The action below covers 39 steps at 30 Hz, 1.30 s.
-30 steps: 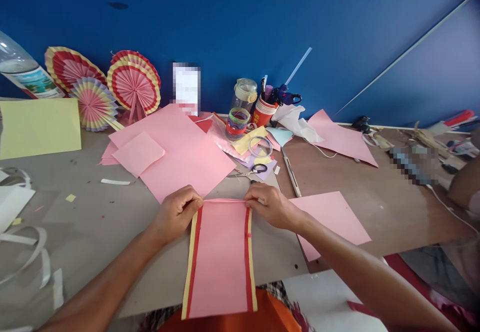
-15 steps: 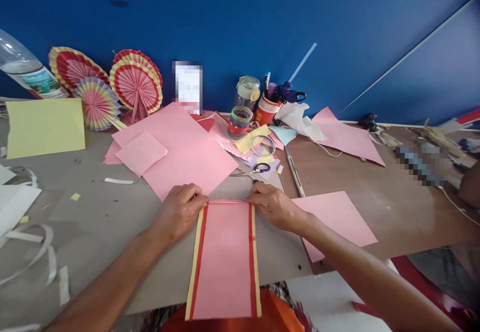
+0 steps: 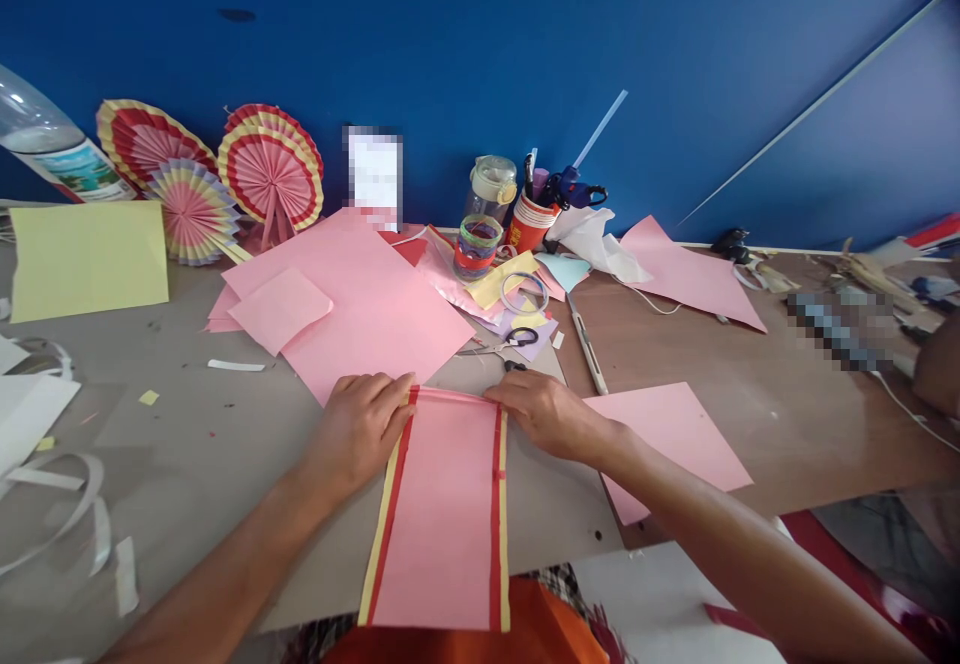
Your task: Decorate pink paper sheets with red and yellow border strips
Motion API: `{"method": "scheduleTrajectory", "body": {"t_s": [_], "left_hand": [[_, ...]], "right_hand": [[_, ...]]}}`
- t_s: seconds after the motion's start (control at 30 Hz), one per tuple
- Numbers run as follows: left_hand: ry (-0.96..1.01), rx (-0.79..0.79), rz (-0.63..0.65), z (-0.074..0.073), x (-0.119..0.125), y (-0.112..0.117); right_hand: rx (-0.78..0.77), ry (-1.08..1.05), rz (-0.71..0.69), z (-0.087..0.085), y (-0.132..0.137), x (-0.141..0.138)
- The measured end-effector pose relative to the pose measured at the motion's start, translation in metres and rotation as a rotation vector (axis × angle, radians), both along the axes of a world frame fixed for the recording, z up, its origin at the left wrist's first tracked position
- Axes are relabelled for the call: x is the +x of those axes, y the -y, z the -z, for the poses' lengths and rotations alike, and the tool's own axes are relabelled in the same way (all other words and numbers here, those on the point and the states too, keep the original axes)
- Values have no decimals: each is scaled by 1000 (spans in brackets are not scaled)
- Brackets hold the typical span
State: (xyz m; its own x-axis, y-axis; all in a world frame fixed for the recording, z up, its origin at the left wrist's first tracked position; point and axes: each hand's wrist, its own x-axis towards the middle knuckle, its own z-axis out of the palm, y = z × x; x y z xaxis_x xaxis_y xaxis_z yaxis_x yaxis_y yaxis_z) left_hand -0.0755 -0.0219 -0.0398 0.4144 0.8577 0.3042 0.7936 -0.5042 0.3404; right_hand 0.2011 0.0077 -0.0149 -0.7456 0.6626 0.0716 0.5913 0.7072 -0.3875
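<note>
A long pink sheet of paper (image 3: 439,514) with red and yellow strips along both sides runs from between my hands down past the table's front edge. Its far end is folded over in a narrow pleat. My left hand (image 3: 360,424) pinches the far left corner between thumb and fingers. At the far right corner, my right hand (image 3: 546,412) grips the fold in the same way. Just beyond my right hand lie scissors (image 3: 517,340) with black handles. Larger pink sheets (image 3: 367,294) lie past my left hand.
Finished pleated paper fans (image 3: 271,174) lean against the blue wall. A red paper cup (image 3: 531,224) holds a glue gun and pens, beside a clear jar (image 3: 480,244). A utility knife (image 3: 589,346) and a pink sheet (image 3: 671,444) lie right; paper strips (image 3: 97,504) lie left.
Both hands have lifted the folded far end slightly, and it now tilts. The near end of the sheet has swung a little to the left.
</note>
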Motion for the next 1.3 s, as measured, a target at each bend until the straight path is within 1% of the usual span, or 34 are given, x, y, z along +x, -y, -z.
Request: {"method": "scheduleTrajectory", "body": {"t_s": [0.07,0.17,0.23,0.3,0.4,0.5,0.63,0.77,0.9,1.1,1.2,1.3], "left_hand": [[101,-72,-45,0,0,0],[263,-260,-130,-2,1,1],[352,-357,-183,-4,1,1],[400,-399,-218,-5,2,2],[407,-431,-229,-7,4,3],[369,-383,-180,-7,4,3],[195,-183,-62,-6,2,3],[86,-70,-44,-6,2,3],[40,-67,-31,-7,4,4],[-30,-117,-15,-10,7,5],[-37,-142,6,-11,6,5],[-25,-155,7,-9,5,5]], "right_hand": [[-9,-6,-16,-2,0,-1],[-25,-23,-33,-6,-1,-3],[-40,-40,-40,-8,-2,-4],[-57,-52,-42,-8,-3,-4],[-82,-49,-42,-7,-4,-3],[-93,-49,-27,-4,-4,-1],[-102,-52,-24,-2,-5,1],[-98,-61,-42,-2,-6,1],[-86,-61,-53,-3,-4,-1],[28,10,-46,3,1,-4],[60,30,-35,6,3,-3],[56,41,-54,6,4,-3]]}}
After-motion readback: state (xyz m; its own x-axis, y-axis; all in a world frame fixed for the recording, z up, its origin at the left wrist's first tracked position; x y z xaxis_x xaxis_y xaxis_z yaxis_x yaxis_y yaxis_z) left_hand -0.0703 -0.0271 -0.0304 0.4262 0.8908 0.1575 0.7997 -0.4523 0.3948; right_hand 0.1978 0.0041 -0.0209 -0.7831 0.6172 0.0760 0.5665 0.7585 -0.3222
